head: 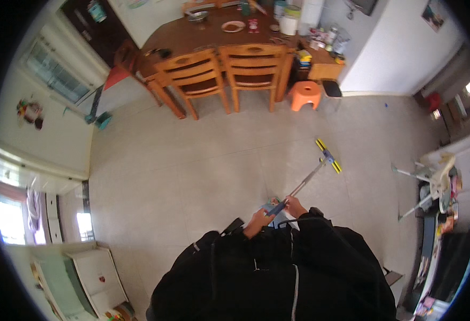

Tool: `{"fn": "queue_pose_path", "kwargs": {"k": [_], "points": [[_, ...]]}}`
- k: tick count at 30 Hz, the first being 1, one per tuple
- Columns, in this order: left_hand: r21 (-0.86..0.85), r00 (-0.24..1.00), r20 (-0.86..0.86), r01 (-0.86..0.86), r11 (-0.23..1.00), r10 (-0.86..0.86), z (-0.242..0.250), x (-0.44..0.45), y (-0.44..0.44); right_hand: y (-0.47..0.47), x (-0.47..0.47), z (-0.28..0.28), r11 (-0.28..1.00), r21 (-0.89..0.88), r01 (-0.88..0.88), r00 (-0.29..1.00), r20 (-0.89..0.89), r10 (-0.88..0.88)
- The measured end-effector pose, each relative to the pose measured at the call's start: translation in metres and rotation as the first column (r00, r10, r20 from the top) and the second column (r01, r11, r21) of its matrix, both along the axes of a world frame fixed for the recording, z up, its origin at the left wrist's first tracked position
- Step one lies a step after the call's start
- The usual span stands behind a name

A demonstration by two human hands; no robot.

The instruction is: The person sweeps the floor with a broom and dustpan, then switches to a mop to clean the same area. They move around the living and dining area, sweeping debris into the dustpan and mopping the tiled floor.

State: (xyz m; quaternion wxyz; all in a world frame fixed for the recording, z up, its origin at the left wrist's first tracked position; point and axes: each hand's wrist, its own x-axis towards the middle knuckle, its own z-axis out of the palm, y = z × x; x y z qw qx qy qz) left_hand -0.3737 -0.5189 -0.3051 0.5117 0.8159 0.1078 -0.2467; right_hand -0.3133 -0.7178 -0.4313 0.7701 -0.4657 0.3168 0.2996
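Both hands hold a mop (306, 179) with a metal pole, whose yellow-edged head lies on the tiled floor ahead and to the right. My left hand (258, 221) is closed around the blue grip at the pole's near end. Just beyond it, my right hand (294, 206) is wrapped around the pole above the grip. The mop head (328, 155) is slanted, with a grey-blue joint at its middle. Beneath my hands a slipper or foot shows in part; the rest is hidden by my arms and black jacket.
A wooden dining table (203, 38) with wooden chairs (254, 66) stands ahead. An orange plastic stool (305, 95) is beside it. To the right is a high chair (439, 184) with splayed legs; a white cabinet (98, 281) is at lower left.
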Motion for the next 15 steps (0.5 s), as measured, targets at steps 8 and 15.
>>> {"fn": "queue_pose_path", "kwargs": {"k": [8,15], "points": [[-0.197,0.999,0.016,0.035,0.980,-0.032,-0.033,0.178,-0.217,-0.090,-0.007,0.091,0.977,-0.040,0.212,0.977,0.021,-0.211],[-0.290,0.954,-0.203,0.155,0.944,-0.219,-0.036,0.153,-0.189,-0.094,-0.070,0.066,0.908,-0.159,0.388,0.836,-0.353,-0.419]]}}
